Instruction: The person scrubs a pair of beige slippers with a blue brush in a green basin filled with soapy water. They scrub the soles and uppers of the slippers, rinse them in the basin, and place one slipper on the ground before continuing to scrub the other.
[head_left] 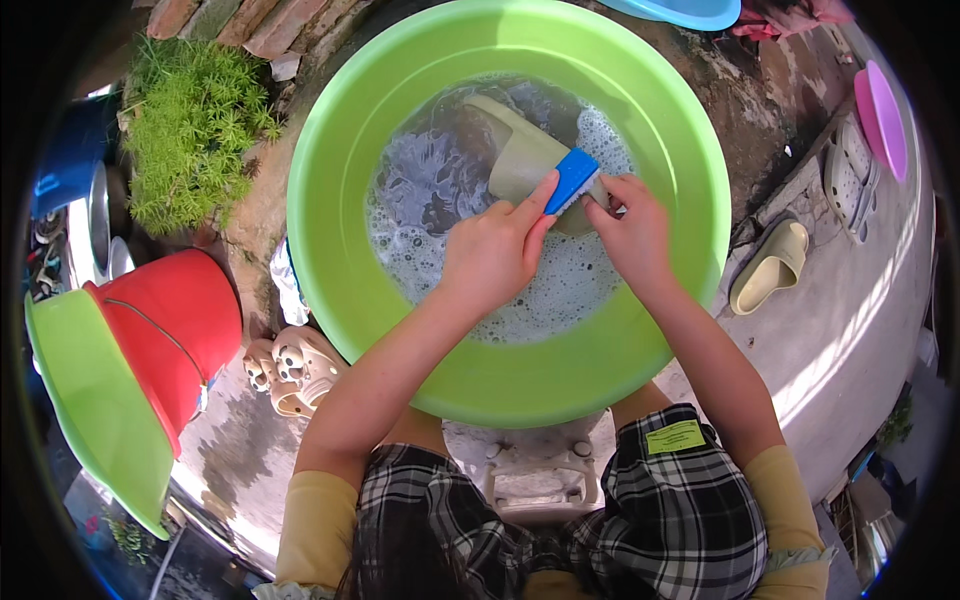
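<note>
Left hand [492,255] is closing its fingers on the blue brush [573,179], right hand [630,232] is pinching the pale slipper [522,155] over the green basin [330,240]; soapy grip is likely risking a slip.

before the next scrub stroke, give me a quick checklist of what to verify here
1. Brush grip: left hand has its fingers on the blue brush: ok.
2. Slipper steadied: right hand is at the near end of the pale green slipper, but the grip itself is hidden: cannot tell.
3. Brush on slipper: it rests against the slipper's surface: ok.
4. Water: soapy water sits well below the rim of the green basin: ok.
5. Second slipper: lies outside the basin on the pavement, dry: not ok if it should soak.
</note>
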